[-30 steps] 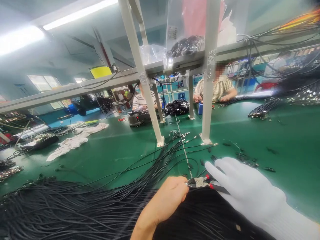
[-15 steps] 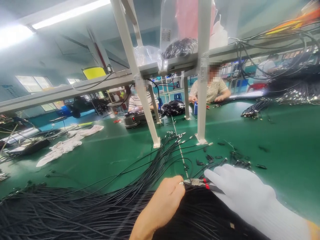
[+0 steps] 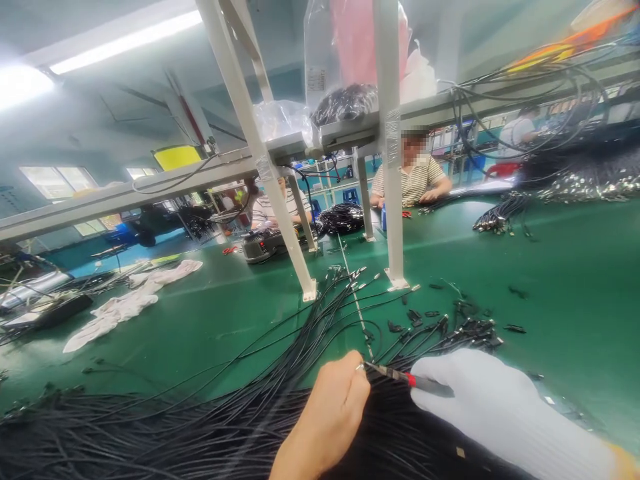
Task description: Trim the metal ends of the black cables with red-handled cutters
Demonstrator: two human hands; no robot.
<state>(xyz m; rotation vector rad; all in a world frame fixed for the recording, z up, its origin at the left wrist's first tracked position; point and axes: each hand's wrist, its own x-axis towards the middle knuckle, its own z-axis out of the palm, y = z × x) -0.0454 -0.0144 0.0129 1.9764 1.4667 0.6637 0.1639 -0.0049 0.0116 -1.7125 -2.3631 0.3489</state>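
Note:
My bare left hand (image 3: 330, 413) is closed in a pinch on a thin black cable end at the bottom centre. My right hand (image 3: 495, 407), in a white glove, grips small pliers (image 3: 400, 378) with red-and-black handles. The plier jaws point left and meet the cable tip right at my left fingertips. Beneath both hands lies a thick mass of black cables (image 3: 150, 433) across the green table (image 3: 565, 280). Loose cable ends (image 3: 345, 293) fan out toward the white frame legs. Just beyond my right hand lies a small cluster of cable ends with dark connectors (image 3: 465, 330).
Two white frame legs (image 3: 395, 200) stand on the table just ahead, holding a shelf with bagged cables (image 3: 345, 103). White cloth (image 3: 130, 307) lies at left. Two people sit at the far side by a cable coil (image 3: 343, 218). More cable bundles (image 3: 500, 217) lie at right.
The view has drifted so the scene sits further left. The pliers have turned edge-on and their jaws have closed in on the cable tip at my left fingers. My right hand slid slightly right and down.

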